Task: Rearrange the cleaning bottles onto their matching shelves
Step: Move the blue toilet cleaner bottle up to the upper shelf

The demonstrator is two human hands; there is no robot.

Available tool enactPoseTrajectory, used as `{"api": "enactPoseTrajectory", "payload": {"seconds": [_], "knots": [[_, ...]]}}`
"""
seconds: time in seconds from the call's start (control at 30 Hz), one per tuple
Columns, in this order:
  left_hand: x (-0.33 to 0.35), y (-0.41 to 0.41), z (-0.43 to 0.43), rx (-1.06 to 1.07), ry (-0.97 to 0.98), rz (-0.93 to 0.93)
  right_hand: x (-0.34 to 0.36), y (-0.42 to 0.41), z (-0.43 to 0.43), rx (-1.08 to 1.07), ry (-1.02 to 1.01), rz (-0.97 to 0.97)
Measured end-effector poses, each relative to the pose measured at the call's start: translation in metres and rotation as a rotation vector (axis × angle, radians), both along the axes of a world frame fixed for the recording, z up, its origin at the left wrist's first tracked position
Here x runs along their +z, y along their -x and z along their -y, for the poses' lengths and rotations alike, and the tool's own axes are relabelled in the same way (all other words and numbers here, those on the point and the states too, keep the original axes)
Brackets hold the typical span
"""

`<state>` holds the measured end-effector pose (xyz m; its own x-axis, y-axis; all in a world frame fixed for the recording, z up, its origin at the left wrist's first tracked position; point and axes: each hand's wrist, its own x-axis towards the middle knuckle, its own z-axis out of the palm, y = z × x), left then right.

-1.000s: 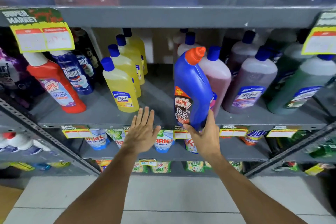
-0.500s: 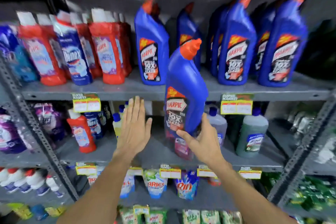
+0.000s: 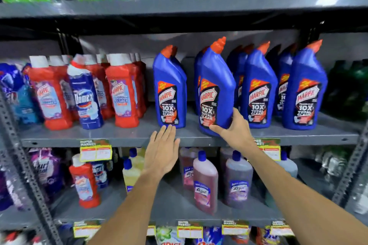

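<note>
- You've lifted the blue Harpic bottle from the lower shelf, and it's now up at the middle shelf, base at the front edge, between a lone blue bottle and the blue row to the right.
- Your right hand has its grip closed on the bottle's lower part, thumb across the label bottom, fingers wrapped behind.
- Your left hand is open and flat, holding nothing, fingertips at the shelf's front edge just below the lone blue bottle.
- A Domex bottle stands among the red Harpic bottles towards the shelf's left end.
</note>
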<state>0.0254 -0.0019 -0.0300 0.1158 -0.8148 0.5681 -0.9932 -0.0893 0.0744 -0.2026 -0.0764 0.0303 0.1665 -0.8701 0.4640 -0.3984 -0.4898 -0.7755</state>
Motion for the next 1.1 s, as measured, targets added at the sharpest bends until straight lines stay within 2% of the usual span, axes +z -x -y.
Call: {"api": "enactPoseTrajectory", "payload": {"seconds": [0.17, 0.33, 0.57, 0.7, 0.83, 1.1], "knots": [[-0.008, 0.001, 0.004, -0.004, 0.125, -0.017, -0.005, -0.019, 0.027, 0.02, -0.053, 0.021], [-0.009, 0.0, 0.005, -0.018, 0.135, -0.045, -0.003, -0.016, 0.052, 0.113, -0.173, 0.052], [-0.011, -0.001, 0.004, -0.017, 0.135, -0.04, -0.006, -0.015, 0.059, 0.099, -0.215, 0.122], [-0.009, 0.001, 0.003, 0.001, 0.134, -0.037, -0.005, -0.016, 0.056, 0.122, -0.183, 0.096], [-0.008, 0.003, 0.001, 0.013, 0.133, -0.041, -0.01, -0.022, 0.052, 0.033, -0.078, 0.092], [-0.007, 0.005, 0.001, 0.019, 0.119, -0.054, -0.008, -0.02, 0.058, 0.033, -0.097, 0.06]]}}
